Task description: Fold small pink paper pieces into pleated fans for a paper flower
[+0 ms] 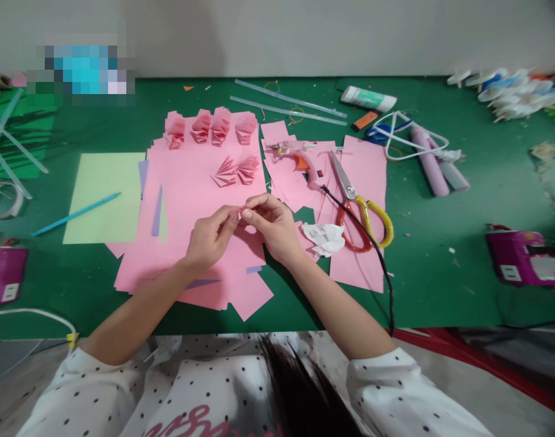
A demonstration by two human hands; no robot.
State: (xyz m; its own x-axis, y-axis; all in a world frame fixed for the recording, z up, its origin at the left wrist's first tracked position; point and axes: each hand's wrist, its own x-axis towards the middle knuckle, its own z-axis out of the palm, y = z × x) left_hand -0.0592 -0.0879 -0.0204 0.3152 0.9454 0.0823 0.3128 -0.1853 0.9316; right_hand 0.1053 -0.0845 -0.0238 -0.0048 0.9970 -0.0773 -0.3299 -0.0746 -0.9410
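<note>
My left hand [212, 235] and my right hand [276, 227] meet over the stack of pink paper [200, 209]. Between their fingertips they pinch a small piece of folded pink paper [240, 213], mostly hidden by the fingers. Just beyond my hands lie two fanned pink paper pieces [235, 170], their pleats spread. Farther back, several pleated pink paper pieces [220, 127] stand in a row on the stack. A crumpled white tissue [323, 239] rests to the right of my right hand.
Right of the stack are a pink glue gun [310, 167] with a black cord and scissors [350, 188] with red and yellow handles. Clear glue sticks [289, 110] lie behind. At left, a blue pencil [77, 213] crosses pale green paper [107, 182]. Purple boxes [517, 258] flank the table.
</note>
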